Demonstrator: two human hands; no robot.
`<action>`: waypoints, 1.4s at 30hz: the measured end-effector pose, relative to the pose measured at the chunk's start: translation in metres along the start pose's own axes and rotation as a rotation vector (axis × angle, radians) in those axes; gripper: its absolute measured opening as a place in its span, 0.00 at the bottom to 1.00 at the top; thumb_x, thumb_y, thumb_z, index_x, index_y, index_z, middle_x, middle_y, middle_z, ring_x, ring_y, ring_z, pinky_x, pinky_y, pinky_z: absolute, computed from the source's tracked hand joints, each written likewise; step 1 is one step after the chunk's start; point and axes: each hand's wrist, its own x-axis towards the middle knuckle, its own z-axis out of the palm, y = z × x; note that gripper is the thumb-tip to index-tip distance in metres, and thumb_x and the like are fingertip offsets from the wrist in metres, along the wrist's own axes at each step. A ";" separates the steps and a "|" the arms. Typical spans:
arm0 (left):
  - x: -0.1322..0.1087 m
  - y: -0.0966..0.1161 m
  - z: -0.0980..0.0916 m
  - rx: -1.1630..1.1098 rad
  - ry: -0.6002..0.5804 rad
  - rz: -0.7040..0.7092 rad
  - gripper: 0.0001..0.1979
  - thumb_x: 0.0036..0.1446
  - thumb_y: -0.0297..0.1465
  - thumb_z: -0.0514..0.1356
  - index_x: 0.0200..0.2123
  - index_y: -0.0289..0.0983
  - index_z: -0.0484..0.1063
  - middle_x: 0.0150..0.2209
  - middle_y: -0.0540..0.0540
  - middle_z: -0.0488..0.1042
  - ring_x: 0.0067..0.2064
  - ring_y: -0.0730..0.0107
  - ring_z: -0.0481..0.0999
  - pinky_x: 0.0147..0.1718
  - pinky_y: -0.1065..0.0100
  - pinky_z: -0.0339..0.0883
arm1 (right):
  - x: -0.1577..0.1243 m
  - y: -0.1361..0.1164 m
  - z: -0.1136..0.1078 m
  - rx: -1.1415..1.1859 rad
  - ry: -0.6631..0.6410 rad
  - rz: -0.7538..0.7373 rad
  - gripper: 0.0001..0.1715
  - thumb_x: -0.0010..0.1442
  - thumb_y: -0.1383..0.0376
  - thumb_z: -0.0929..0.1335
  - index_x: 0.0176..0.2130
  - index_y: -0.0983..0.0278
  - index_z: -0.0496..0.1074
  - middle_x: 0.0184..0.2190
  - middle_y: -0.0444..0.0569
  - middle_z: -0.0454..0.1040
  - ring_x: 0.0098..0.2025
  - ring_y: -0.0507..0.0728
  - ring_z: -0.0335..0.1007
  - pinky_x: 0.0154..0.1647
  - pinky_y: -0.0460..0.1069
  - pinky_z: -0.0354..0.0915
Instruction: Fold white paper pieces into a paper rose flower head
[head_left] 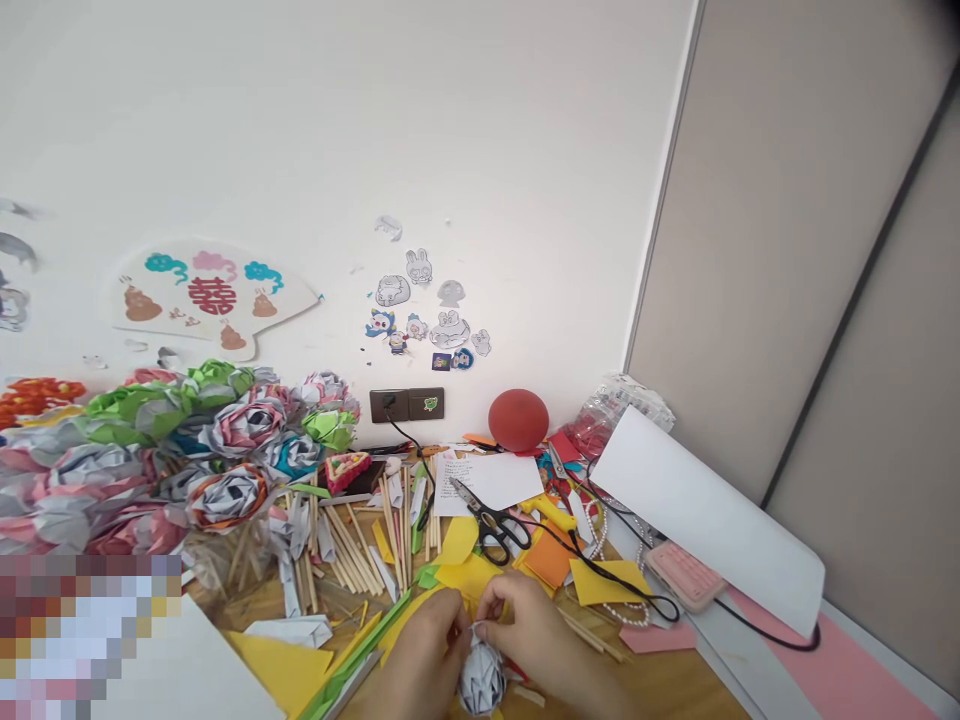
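Observation:
Near the bottom middle, my left hand (424,645) and my right hand (532,630) meet at a white folded-paper flower (482,682). Both hands have bent fingers, pinching the flower at its upper end from either side; the exact contact of the left fingertips is partly hidden. Layered, crumpled white petals form a rounded head that hangs toward me. Just beyond the hands lie yellow paper sheets (472,577) and black-handled scissors (491,525). A yellow hot glue gun (551,510) rests to the right of the scissors, on orange paper squares (547,558).
A heap of paper flowers (240,425) fills the left side, beside several wooden sticks (349,555). A red balloon (519,420) stands by the wall near a socket (407,404). On the right are a curled white sheet (705,520), black cable and pink keyboard (684,573).

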 end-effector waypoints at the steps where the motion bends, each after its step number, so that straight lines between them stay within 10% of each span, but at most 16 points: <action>1: 0.000 0.000 0.000 -0.002 -0.005 0.002 0.07 0.48 0.27 0.52 0.20 0.39 0.61 0.23 0.50 0.68 0.28 0.68 0.68 0.28 0.71 0.58 | 0.000 0.000 0.001 -0.002 0.014 -0.002 0.07 0.45 0.74 0.67 0.25 0.64 0.72 0.26 0.43 0.70 0.33 0.55 0.66 0.34 0.46 0.60; 22: 0.007 -0.001 -0.018 -0.217 -0.186 -0.043 0.05 0.45 0.28 0.55 0.23 0.35 0.70 0.24 0.48 0.73 0.29 0.67 0.72 0.30 0.70 0.63 | 0.002 -0.008 0.000 0.062 0.039 0.019 0.07 0.44 0.76 0.68 0.23 0.65 0.73 0.24 0.43 0.71 0.31 0.54 0.67 0.33 0.46 0.60; 31: 0.003 0.000 -0.012 0.154 -0.096 0.096 0.09 0.47 0.24 0.53 0.19 0.38 0.68 0.24 0.49 0.73 0.28 0.70 0.69 0.29 0.73 0.57 | -0.003 -0.007 -0.008 -0.127 -0.070 -0.225 0.16 0.47 0.79 0.63 0.29 0.62 0.74 0.30 0.45 0.73 0.37 0.54 0.66 0.37 0.46 0.59; 42: 0.002 0.005 -0.022 0.047 0.005 0.121 0.11 0.54 0.33 0.54 0.36 0.38 0.74 0.37 0.43 0.77 0.41 0.61 0.74 0.41 0.65 0.65 | 0.005 -0.002 -0.005 -0.031 0.135 -0.050 0.07 0.47 0.73 0.66 0.27 0.64 0.73 0.26 0.45 0.73 0.31 0.55 0.67 0.33 0.47 0.61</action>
